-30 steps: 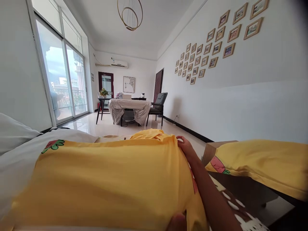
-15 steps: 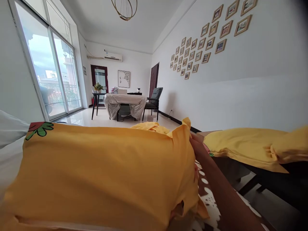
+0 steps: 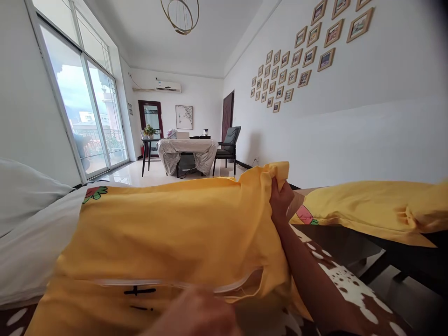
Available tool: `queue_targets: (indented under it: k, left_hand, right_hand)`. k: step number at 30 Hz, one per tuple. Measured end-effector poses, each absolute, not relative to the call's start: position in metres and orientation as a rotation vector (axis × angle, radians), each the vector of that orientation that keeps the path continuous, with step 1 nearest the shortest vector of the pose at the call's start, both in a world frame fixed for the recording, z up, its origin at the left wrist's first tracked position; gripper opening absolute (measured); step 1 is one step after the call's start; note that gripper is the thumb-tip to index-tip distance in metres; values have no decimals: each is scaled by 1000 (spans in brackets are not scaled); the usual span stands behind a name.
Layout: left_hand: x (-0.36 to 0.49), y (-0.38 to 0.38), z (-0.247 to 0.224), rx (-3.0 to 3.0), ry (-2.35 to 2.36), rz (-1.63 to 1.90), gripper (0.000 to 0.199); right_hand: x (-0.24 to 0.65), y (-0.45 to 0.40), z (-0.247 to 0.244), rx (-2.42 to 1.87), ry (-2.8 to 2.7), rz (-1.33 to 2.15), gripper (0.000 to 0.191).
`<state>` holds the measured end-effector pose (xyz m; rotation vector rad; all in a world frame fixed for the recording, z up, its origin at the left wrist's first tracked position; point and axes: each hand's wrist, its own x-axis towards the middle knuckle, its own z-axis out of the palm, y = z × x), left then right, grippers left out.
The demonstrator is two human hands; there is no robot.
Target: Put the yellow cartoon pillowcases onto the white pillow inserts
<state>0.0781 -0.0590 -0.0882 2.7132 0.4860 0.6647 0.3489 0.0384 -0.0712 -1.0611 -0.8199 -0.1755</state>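
Note:
A yellow pillowcase [image 3: 168,224], filled out and lying across the foreground, has a red and green print at its upper left corner. A long opening with a pale zip edge [image 3: 136,282] runs along its lower part. My right hand [image 3: 282,200] is closed round bunched cloth at its upper right corner. My left hand [image 3: 199,312] is at the bottom centre, just below the zip edge; motion smears its fingers, and whether it holds anything cannot be made out.
White bedding [image 3: 45,233] lies at left, brown and white patterned cloth [image 3: 346,284] at lower right. Another yellow pillow [image 3: 367,200] rests on a dark surface at right. Farther back stand a covered table [image 3: 187,145], a dark chair [image 3: 229,144] and a plant [image 3: 149,130].
The pillowcase has shifted and tilted, and its zip edge now shows higher up. My right hand has come into fuller view at the corner. My left hand now shows at the bottom centre.

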Motion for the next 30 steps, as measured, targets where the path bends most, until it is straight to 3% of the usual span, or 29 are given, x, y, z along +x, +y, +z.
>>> queue_targets:
  k: [4, 8, 12, 18, 30]
  left_hand:
    - [81, 18, -20, 2899, 938, 1109, 35]
    - [85, 80, -10, 2712, 1091, 734, 47]
    - [87, 73, -10, 2502, 1037, 804, 52]
    - [79, 41, 45, 2495, 1278, 980, 53]
    - [60, 94, 0, 2141, 1168, 653, 52]
  right_hand:
    - [341, 27, -60, -1024, -764, -243, 33]
    - [351, 20, -58, -1055, -732, -316, 32]
    - [373, 32, -50, -1036, -785, -234, 35]
    - [385, 58, -21, -932, -872, -142, 45]
    - [379, 73, -127, -1130, -1122, 194, 43]
